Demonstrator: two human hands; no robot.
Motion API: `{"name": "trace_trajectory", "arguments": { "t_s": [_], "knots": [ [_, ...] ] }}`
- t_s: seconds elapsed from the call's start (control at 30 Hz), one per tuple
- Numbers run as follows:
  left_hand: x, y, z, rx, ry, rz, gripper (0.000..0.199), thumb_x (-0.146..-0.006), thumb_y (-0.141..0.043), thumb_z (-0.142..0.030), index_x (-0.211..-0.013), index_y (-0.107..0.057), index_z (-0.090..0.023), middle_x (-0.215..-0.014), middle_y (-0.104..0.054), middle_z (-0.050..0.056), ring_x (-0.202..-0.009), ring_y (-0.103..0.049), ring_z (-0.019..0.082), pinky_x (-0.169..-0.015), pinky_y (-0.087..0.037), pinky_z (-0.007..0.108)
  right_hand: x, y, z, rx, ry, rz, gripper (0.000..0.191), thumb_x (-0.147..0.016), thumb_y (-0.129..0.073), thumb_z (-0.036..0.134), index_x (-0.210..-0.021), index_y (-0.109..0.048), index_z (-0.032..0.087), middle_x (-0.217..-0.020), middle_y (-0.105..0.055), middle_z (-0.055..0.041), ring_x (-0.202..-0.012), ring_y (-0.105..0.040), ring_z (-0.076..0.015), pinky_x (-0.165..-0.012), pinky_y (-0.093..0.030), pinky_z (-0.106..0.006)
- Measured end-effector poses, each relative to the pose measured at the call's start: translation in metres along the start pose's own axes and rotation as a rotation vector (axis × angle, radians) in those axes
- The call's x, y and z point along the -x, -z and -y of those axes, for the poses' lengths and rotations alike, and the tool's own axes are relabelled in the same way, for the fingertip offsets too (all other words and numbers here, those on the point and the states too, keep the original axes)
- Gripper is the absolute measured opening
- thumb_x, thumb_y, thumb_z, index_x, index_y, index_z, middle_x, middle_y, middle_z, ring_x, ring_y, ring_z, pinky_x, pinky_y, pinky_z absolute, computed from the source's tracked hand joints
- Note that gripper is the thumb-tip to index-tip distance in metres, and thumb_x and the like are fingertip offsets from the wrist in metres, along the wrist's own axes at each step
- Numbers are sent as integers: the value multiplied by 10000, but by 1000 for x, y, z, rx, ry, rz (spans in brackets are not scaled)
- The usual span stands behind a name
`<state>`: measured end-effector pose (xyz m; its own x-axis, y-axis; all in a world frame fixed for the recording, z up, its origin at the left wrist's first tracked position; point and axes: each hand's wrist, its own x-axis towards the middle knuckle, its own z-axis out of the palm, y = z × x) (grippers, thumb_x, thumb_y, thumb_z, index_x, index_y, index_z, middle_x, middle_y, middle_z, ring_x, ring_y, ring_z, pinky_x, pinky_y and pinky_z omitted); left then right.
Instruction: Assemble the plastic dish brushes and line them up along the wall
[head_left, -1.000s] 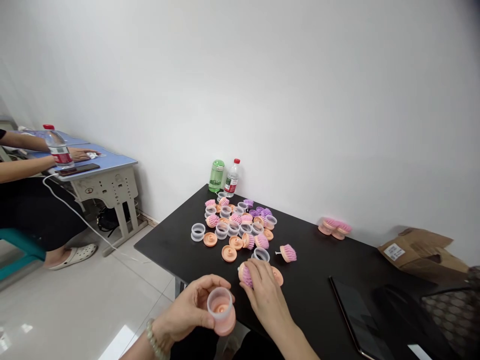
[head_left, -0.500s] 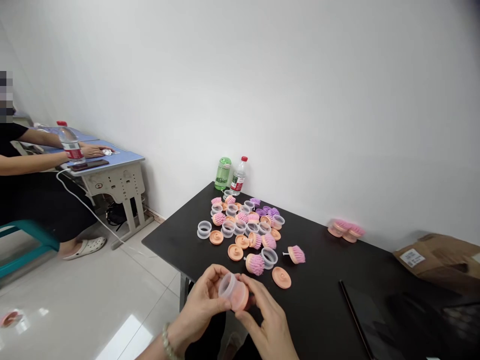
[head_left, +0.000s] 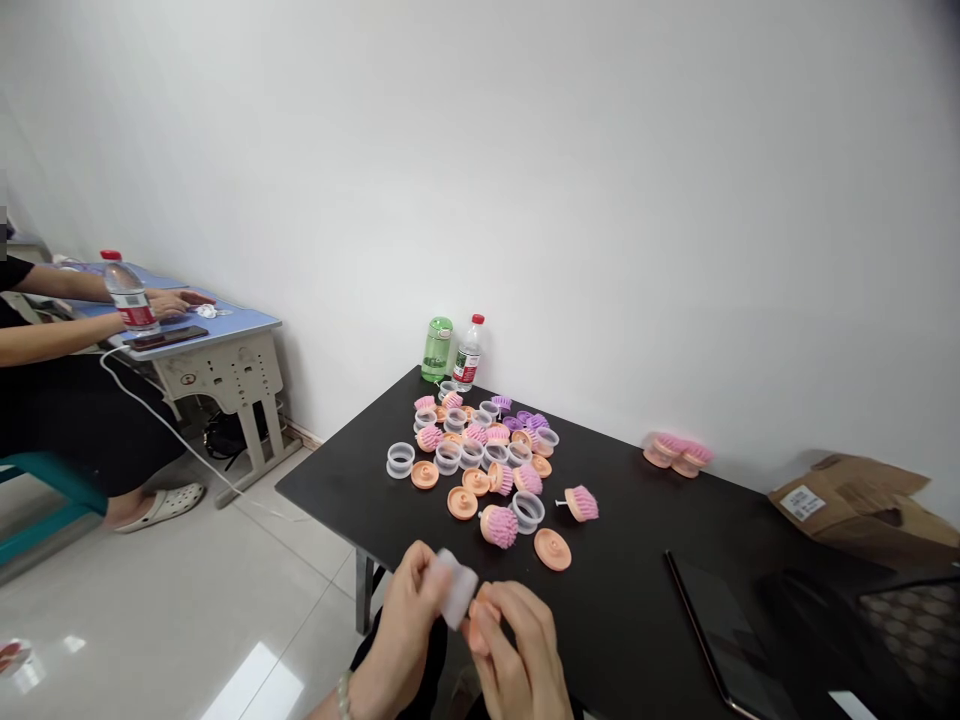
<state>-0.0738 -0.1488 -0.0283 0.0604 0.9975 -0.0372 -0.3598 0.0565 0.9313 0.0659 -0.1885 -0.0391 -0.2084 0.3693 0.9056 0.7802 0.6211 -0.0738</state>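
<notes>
My left hand (head_left: 409, 615) is closed around a translucent plastic ring (head_left: 460, 592), blurred by motion and tilted above the table's front edge. Close beside it, my right hand (head_left: 525, 635) pinches an orange plastic cap (head_left: 478, 628), partly covered by the fingers. The cap is apart from the ring, or barely touching; the blur hides which. Just beyond my hands lie a loose orange cap (head_left: 553, 549), a pink-bristled brush head (head_left: 499, 526) and another clear ring (head_left: 527, 512). Several more rings, caps and brush heads are scattered behind them.
A green bottle (head_left: 436, 350) and a red-capped water bottle (head_left: 469, 354) stand at the black table's far corner. Two assembled pink brushes (head_left: 677, 455) sit by the wall. To the right are a tablet (head_left: 720, 625) and a brown paper bag (head_left: 862, 510). A person sits at a blue desk (head_left: 247, 318), left.
Half a second ago the orange cap was against the end of the clear ring between both hands. Now cap and ring are in separate hands, and the view has shifted slightly.
</notes>
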Motion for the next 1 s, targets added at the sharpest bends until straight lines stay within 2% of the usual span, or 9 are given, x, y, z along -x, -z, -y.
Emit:
{"name": "trace_trajectory", "arguments": {
  "t_s": [0.07, 0.1, 0.23, 0.33, 0.43, 0.57, 0.77, 0.87, 1.0],
  "knots": [
    [-5, 5, -8, 58, 5, -50, 469, -814, -594, -639, -698, -427, -216, -662, -420, -53, -591, -415, 117, -574, -416, 253, 4, 4, -5, 9, -36, -42, 465, -843, -617, -7, -1245, -561, 220, -1136, -632, -110, -1104, -630, -268, -820, -614, -401],
    [-8, 8, -13, 20, -18, -57, 437, -836, -579, -614, -719, -446, -215, -680, -444, -45, -606, -437, 124, -586, -429, 260, 5, 7, -10, -4, -84, -23, 428, -852, -618, 23, -1225, -559, 226, -1149, -625, -111, -1094, -637, -262, -810, -617, -393],
    [-20, 23, -32, -520, -239, 58, 221, -803, -692, -346, -937, -590, -202, -884, -605, 24, -802, -566, 188, -720, -473, 300, 6, 19, -39, -27, -392, 208, 149, -872, -632, 238, -1008, -571, 233, -1106, -650, -100, -972, -689, -248, -712, -621, -342],
    [-27, 25, -34, -875, -430, 166, 321, -758, -702, -188, -1064, -615, -237, -1022, -630, 47, -960, -576, 242, -838, -481, 361, 10, 19, -57, -4, -506, 309, 105, -865, -626, 291, -913, -544, 247, -1009, -679, -58, -920, -698, -248, -707, -608, -352],
    [-36, 19, -27, -1048, -483, 235, 377, -748, -722, -150, -1097, -616, -247, -1034, -639, 47, -979, -581, 258, -840, -498, 384, 16, 12, -67, 50, -466, 350, 130, -905, -586, 342, -992, -558, 250, -1012, -684, -60, -983, -674, -281, -783, -588, -427],
    [-52, 10, -15, -1113, -512, 255, 425, -755, -725, -103, -1135, -589, -237, -1038, -641, 45, -977, -593, 251, -841, -516, 385, 17, 1, -73, 127, -339, 347, 194, -972, -501, 402, -1039, -570, 234, -1015, -669, -88, -1033, -625, -304, -869, -542, -492],
    [-64, 5, -7, -1026, -512, 239, 464, -784, -622, -22, -1181, -541, -249, -1139, -601, 51, -1041, -596, 232, -883, -535, 378, 10, -11, -76, 248, -198, 288, 293, -1016, -393, 410, -950, -585, 198, -1074, -639, -140, -1052, -559, -330, -846, -524, -502],
    [-61, 7, -4, -956, -526, 220, 547, -761, -571, 20, -1236, -510, -245, -1238, -561, 80, -1106, -582, 236, -911, -538, 380, 7, -11, -74, 286, -130, 253, 336, -1013, -386, 431, -1010, -601, 173, -1073, -633, -167, -1026, -556, -344, -809, -529, -512],
    [-55, 13, -1, -884, -610, 166, 626, -722, -504, 54, -1272, -485, -245, -1291, -532, 99, -1173, -546, 245, -961, -517, 400, 4, -9, -69, 289, -72, 191, 373, -995, -436, 442, -1126, -596, 131, -1105, -629, -205, -1063, -558, -377, -805, -536, -541]
  ]
}}
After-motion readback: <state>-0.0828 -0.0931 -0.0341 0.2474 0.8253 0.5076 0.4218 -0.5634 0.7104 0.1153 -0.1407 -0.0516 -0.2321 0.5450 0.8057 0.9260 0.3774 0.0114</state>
